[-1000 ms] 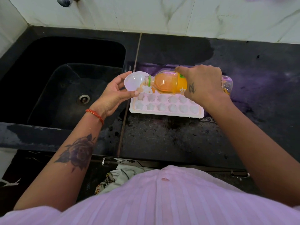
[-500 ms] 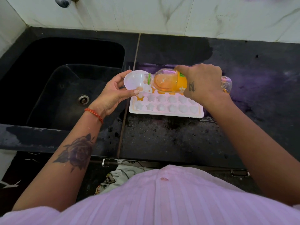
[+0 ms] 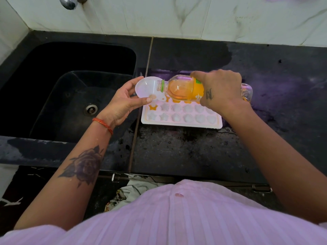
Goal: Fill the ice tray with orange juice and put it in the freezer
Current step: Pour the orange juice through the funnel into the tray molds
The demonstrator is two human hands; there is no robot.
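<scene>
The right hand (image 3: 221,89) is gripping the juice bottle (image 3: 184,88), fingers curled round it; the left hand (image 3: 123,101) is pinching a white funnel (image 3: 145,87). The bottle is lying horizontal above the ice tray (image 3: 180,115), mouth pointing left into the funnel. The tray is sitting on the counter (image 3: 177,152) just right of the sink (image 3: 70,94).

Illumination is moderate and diffuse with a purple cast — strongest on the counter (image 3: 194,152) behind the ice tray (image 3: 180,123). The sink (image 3: 53,89) is dark, its detail lost. Wide-angle distortion bends the frame edges — focus is sharp at centre.
</scene>
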